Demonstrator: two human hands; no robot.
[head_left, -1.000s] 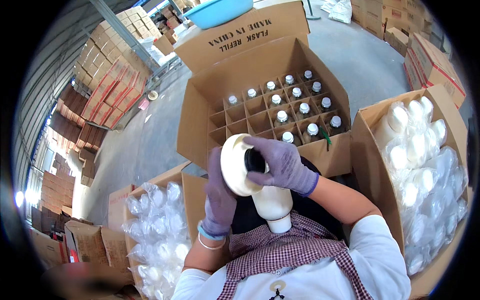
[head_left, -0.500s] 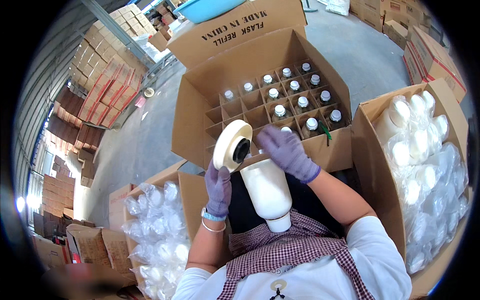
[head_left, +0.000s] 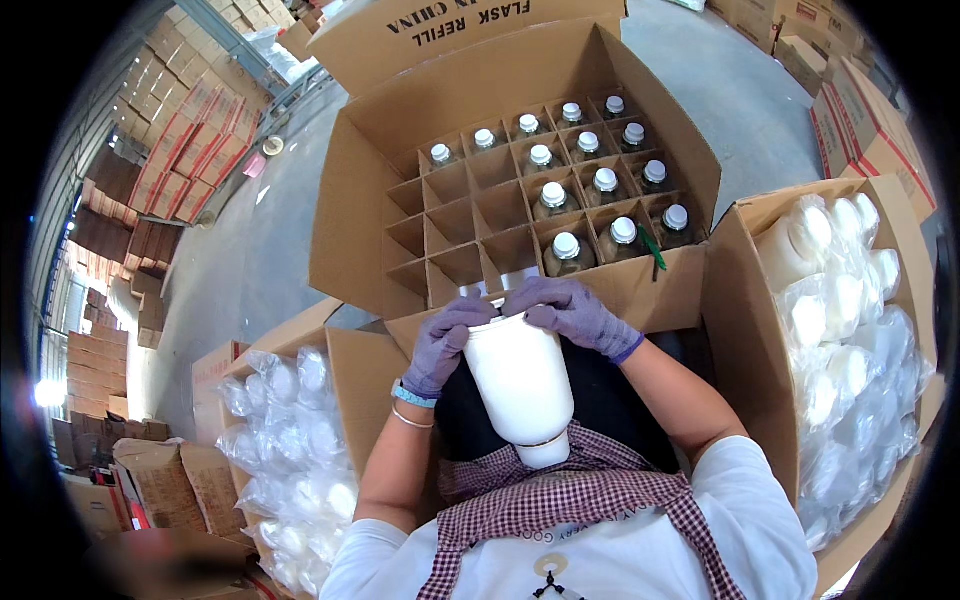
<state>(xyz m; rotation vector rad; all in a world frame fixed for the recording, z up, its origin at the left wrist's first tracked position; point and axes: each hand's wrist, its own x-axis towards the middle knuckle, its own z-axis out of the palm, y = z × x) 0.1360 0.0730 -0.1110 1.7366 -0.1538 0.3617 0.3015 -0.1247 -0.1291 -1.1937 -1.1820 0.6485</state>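
Note:
A white plastic flask (head_left: 520,380) lies slanted over my lap, its narrow neck end toward me and its wide end away from me. My left hand (head_left: 442,345), in a purple-grey knit glove, is closed on the left side of the wide end. My gloved right hand (head_left: 575,315) grips the same end from the right, fingers bent over the rim. What lies under the fingers at that end is mostly hidden. Just beyond my hands stands an open carton with cardboard dividers (head_left: 480,215), where glass flask refills with white caps (head_left: 605,182) fill several cells.
On my right is a carton (head_left: 750,300) of white flask parts in clear plastic (head_left: 840,370). Another carton (head_left: 360,390) on my left holds similar wrapped parts (head_left: 290,430). A green strip (head_left: 652,248) hangs at the divided carton's near edge. Stacked boxes (head_left: 200,150) stand farther left.
The cream disc with a black centre, held up in my left hand before, no longer shows. My left hand has come down to the flask's wide end, and my right hand has closed there too.

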